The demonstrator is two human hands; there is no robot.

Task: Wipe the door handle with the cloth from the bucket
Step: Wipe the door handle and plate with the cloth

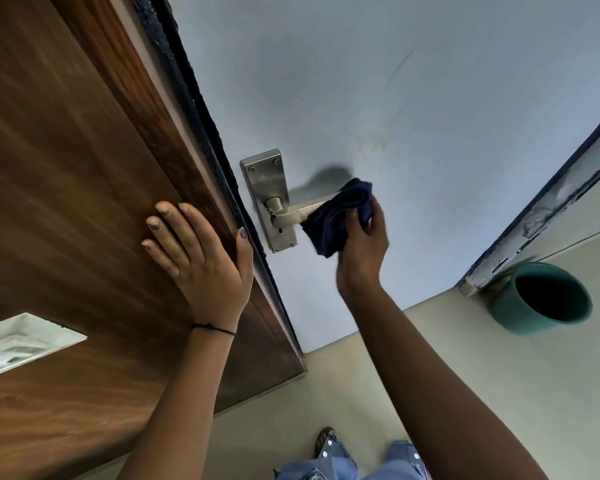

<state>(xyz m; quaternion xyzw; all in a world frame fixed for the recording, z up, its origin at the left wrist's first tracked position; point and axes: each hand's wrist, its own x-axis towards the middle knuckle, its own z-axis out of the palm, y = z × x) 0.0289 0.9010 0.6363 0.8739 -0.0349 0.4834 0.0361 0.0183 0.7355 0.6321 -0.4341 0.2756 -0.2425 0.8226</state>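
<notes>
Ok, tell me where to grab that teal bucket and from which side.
Take the teal bucket by its open rim, coming straight down from above. No handle shows, the mouth faces up and looks unobstructed, and its far side is tucked against the door frame, so a side grip there looks cramped.

A dark navy blue folded cloth (340, 216) covers part of the brushed silver metal door handle (293, 213) on a pale grey-blue painted door (395, 98). The brown wood-grain panel (66, 168) shows streaked darker lines, and the round teal plastic bucket (510, 306) has a black interior.
</notes>
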